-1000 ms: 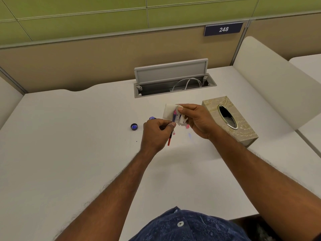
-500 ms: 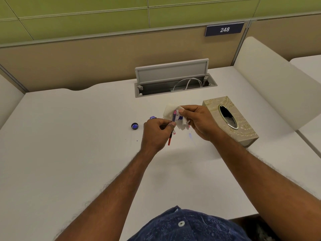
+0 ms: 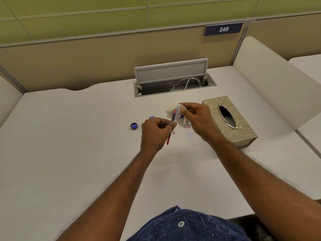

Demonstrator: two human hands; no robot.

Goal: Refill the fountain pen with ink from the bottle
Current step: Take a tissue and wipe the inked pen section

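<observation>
Moved: tissue [image 3: 172, 107] in the right hand [image 3: 199, 119] has opened off the fountain pen [image 3: 173, 117], baring blue stains; left hand [image 3: 156, 131] has barely shifted.
Left hand: thumb and forefinger pinch the pen mid-body.
Right hand: fingers pinch the tissue, just right of the pen's upper end.
Pen axis: steep, upper end leaning away toward the tissue, red lower end toward the person.
Ink bottle [image 3: 151, 117]: open, just beyond the left hand's knuckles, nearer that hand; cap [image 3: 134, 126] left of it.
</observation>
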